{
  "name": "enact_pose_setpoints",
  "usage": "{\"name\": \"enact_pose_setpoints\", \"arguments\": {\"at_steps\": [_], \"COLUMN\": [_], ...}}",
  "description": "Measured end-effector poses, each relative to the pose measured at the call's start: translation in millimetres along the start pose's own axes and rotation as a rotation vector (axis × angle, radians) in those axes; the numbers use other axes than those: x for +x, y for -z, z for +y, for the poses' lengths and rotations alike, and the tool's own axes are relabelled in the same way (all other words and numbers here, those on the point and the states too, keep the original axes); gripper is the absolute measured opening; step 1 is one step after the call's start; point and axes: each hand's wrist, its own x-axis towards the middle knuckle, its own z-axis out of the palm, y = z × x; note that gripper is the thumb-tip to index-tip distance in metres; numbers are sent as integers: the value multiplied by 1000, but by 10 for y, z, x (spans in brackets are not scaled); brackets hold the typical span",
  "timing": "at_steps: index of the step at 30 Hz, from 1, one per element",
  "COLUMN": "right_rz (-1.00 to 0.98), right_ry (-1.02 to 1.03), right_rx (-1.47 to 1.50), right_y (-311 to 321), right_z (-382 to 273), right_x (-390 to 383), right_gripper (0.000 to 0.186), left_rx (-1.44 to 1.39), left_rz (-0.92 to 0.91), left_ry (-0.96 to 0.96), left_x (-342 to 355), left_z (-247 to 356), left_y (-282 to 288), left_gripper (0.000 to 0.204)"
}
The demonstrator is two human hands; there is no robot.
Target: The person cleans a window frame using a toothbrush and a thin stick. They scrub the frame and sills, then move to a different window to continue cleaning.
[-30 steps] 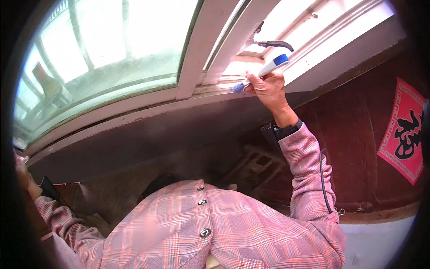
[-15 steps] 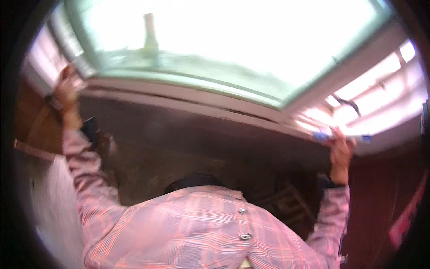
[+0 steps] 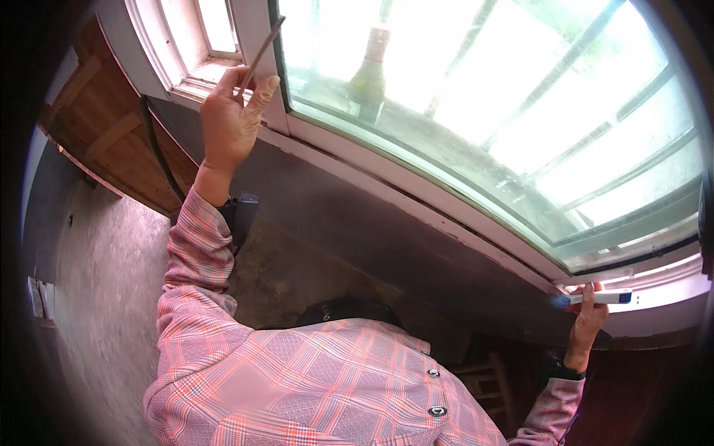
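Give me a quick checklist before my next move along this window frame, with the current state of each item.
1. Left hand has hold of the thin stick: ok, pinched at the fingertips.
2. Right hand has hold of the white and blue tool: ok, fingers wrap it.
3. Tool lies against the white window frame: ok, at the lower right rail.
4. Tool's tip touches the frame: cannot tell, it is blurred.
5. Bottle beyond the glass is upright: ok.
6. Stick's tip meets the frame: cannot tell.
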Motion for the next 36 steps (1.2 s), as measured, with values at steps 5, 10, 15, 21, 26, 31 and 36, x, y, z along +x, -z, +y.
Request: {"name": "enact_pose_setpoints", "arguments": {"at_steps": [5,10,15,21,26,31,36], "right_rz": [53,188,272,340,146,40,-90], "right_ry": [51,17,-77,-100,-121,-152,-158], "right_rx": [-10,-56,-11,92,81,207,321], "right_y": [121,152,218,166,-209,-530,-817], "right_z": [266,410,458,742,572,644,653], "right_x": [83,85,-85,-536,-856,-1087,-1367], "right_gripper": [33,34,35,24,20,20,25], "left_rx": [-93,-99,-256,-249,-287,-206,-190], "left_rz": [-83,-225,-303,-427,-461,-371,-413], "left_ry": [-3,11,-63,-229,-295,-362,-261], "left_x": [-78,-88,-111,-162,-199,-290,-318], "left_z": [43,56,128,232,372,623,735], "left_y": [-8,-24,-100,-224,-400,-525,-502], "left_gripper": [26,19,18,18,18,19,19]}}
